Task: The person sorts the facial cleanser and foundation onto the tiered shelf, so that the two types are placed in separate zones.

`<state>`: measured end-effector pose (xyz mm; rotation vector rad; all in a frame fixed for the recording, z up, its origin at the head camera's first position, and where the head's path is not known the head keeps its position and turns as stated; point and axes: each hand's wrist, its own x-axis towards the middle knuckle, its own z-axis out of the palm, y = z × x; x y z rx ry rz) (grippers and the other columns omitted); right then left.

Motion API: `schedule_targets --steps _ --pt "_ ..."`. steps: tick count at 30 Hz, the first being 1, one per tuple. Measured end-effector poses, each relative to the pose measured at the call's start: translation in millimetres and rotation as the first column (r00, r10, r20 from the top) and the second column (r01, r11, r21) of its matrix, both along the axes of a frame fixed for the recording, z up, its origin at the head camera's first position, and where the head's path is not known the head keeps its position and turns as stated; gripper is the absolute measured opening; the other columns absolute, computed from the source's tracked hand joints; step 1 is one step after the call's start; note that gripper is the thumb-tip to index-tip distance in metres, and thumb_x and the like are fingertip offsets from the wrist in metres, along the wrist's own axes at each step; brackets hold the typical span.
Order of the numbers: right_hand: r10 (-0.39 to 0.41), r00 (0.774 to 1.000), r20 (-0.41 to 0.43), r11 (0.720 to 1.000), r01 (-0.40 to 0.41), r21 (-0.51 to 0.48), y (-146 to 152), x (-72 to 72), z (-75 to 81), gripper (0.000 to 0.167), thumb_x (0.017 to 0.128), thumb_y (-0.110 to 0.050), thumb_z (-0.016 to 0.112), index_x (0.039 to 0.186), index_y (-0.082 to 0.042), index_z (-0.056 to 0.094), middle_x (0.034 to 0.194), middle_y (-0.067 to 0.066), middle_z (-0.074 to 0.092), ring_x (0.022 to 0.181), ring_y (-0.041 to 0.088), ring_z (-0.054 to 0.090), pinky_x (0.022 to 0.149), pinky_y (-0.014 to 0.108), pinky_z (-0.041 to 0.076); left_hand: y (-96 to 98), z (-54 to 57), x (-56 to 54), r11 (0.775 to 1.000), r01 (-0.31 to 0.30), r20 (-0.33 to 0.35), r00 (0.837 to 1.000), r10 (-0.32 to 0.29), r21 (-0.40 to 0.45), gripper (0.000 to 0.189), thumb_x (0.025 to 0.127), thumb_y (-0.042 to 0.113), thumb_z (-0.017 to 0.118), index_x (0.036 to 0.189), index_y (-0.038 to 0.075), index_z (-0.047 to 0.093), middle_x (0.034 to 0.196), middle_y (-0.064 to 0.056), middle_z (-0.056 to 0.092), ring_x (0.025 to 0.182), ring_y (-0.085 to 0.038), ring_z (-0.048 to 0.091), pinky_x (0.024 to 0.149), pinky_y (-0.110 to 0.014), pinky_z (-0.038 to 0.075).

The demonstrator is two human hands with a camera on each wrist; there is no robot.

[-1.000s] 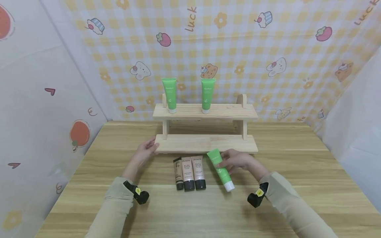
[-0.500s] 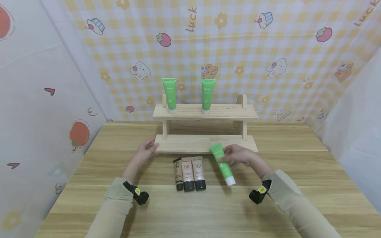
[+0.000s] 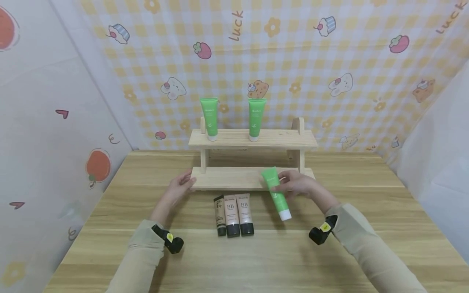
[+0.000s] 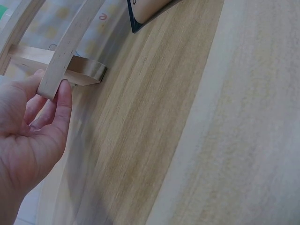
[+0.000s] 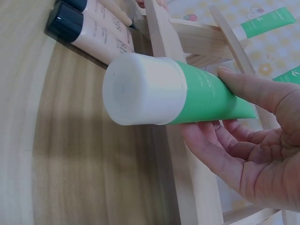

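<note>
My right hand (image 3: 298, 184) pinches a green squeeze tube (image 3: 275, 189) with a white cap, thumb on one side and fingers on the other. The tube is tilted, its cap toward me, and overlaps the right part of the lower shelf board in the head view. In the right wrist view the white cap (image 5: 136, 89) faces the camera. My left hand (image 3: 178, 189) grips the left end of the two-tier wooden shelf's lower board (image 3: 227, 178); the left wrist view shows thumb and fingers around that board end (image 4: 51, 82). Two similar green tubes (image 3: 210, 119) stand upright, caps down, on the upper board (image 3: 234, 138).
Three cosmetic tubes lie side by side on the wooden table (image 3: 183, 260) before the shelf: a narrow dark-ended tube (image 3: 220, 215) and two beige BB tubes (image 3: 231, 213) with black caps. A checked cloth (image 3: 286, 57) hangs behind, close to the shelf.
My right hand has carried the green tube up and slightly right, from before the shelf to over the lower board's front edge. The left hand stays at the board's end.
</note>
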<state>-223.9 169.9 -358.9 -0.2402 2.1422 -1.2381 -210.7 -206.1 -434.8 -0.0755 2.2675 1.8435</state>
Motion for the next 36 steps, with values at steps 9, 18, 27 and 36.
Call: schedule_targets --steps 9,18,27,36 --pt "-0.013 0.999 -0.032 1.000 0.012 -0.015 2.1 -5.9 7.7 0.057 0.084 -0.015 0.063 0.128 0.010 0.036 0.113 0.023 0.053 0.091 0.022 0.060 0.076 0.039 0.058 -0.7 -2.0 -1.0 1.000 0.002 -0.002 1.000 -0.002 0.012 0.060 0.096 0.021 0.047 0.145 0.003 0.017 0.145 -0.026 0.027 0.129 -0.040 0.037 0.095 -0.030 0.049" --pt "0.007 0.997 -0.075 1.000 -0.008 -0.014 4.0 -11.8 14.8 0.056 0.085 -0.016 0.063 0.127 0.009 0.036 0.112 0.022 0.055 0.090 0.021 0.061 0.079 0.041 0.057 -0.1 -1.7 -0.7 0.999 -0.011 0.001 1.000 0.011 -0.042 0.060 0.095 0.023 0.048 0.144 0.004 0.020 0.143 -0.026 0.030 0.129 -0.038 0.037 0.099 -0.035 0.046" --pt "0.005 0.992 -0.126 1.000 -0.007 -0.016 5.0 -17.1 26.1 0.056 0.087 -0.013 0.059 0.130 0.011 0.032 0.119 0.027 0.050 0.102 0.029 0.057 0.084 0.043 0.055 -0.7 1.0 1.4 0.998 -0.007 0.009 1.000 0.007 -0.064 0.061 0.095 0.025 0.047 0.145 0.005 0.019 0.145 -0.026 0.028 0.132 -0.038 0.033 0.107 -0.043 0.038" --pt "-0.012 0.982 -0.191 1.000 0.016 0.018 6.7 -23.2 37.5 0.055 0.088 -0.009 0.058 0.133 0.009 0.031 0.127 0.030 0.045 0.115 0.040 0.049 0.088 0.045 0.052 -0.4 2.2 1.9 0.996 -0.013 0.022 1.000 0.015 -0.091 0.061 0.095 0.027 0.047 0.145 0.007 0.019 0.145 -0.025 0.028 0.132 -0.038 0.033 0.109 -0.044 0.034"
